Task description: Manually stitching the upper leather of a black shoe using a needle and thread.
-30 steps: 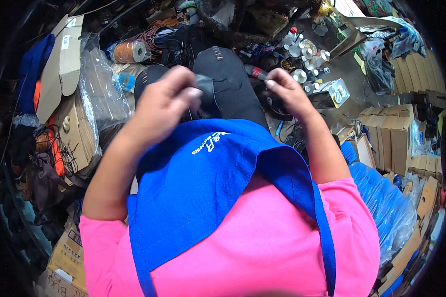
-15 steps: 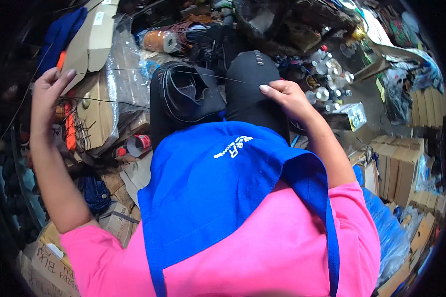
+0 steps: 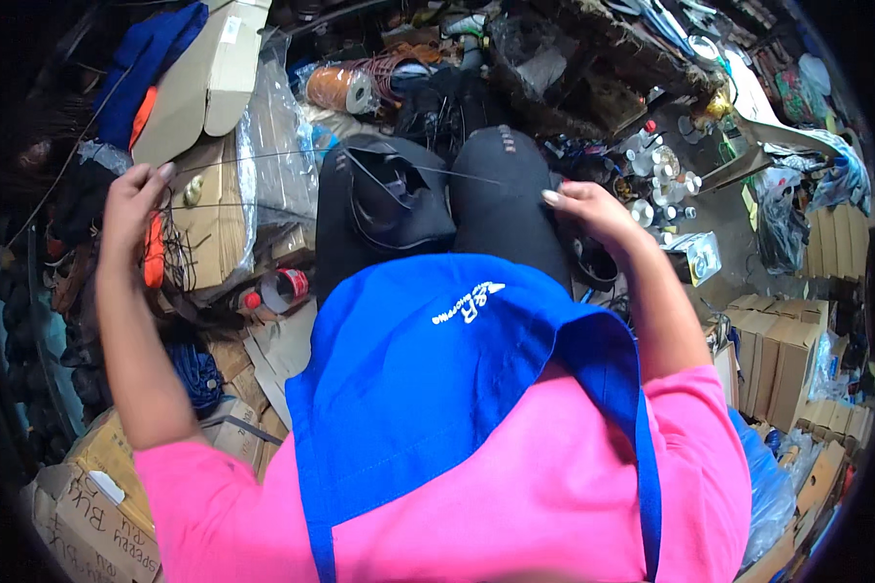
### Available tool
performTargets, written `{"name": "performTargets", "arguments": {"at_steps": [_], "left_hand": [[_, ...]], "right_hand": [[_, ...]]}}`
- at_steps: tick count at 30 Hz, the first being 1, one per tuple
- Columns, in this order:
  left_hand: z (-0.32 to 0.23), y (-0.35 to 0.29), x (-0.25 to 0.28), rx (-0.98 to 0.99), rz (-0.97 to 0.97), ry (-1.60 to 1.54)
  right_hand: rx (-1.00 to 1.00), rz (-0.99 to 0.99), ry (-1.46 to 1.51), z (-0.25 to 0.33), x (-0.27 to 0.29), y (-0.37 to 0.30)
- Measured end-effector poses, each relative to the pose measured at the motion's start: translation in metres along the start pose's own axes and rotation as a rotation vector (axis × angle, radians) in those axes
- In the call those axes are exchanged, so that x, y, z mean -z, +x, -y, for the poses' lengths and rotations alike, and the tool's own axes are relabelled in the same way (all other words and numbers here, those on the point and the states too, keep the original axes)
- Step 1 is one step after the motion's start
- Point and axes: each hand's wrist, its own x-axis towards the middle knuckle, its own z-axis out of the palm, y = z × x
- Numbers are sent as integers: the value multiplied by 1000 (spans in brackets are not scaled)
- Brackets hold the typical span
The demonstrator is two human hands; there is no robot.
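Well beyond shoe's (image 3: pixel 403 231) edges, hands (image 3: pixel 134 209) (image 3: pixel 596 211) pinch thread (image 3: pixel 472 177)

The shoe upper (image 3: pixel 403 223) is black, the apron (image 3: pixel 428 389) blue with white lettering (image 3: pixel 470 313), the thread (image 3: pixel 272 154) apparently dark.

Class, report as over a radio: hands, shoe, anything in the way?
Left hand raised, pinching dark thread. Right hand out to the right, grip unclear. Black shoe on the lap. Thread crosses the shoe in view.
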Motion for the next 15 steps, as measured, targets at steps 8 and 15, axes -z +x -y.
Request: {"name": "performTargets", "arguments": {"at_steps": [8, 15], "left_hand": [[-202, -53, 24, -984, 293, 399], [-267, 60, -29, -696, 267, -7]], "right_hand": [[731, 230, 575, 146, 17, -48], [677, 128, 249, 206, -13, -46]]}}
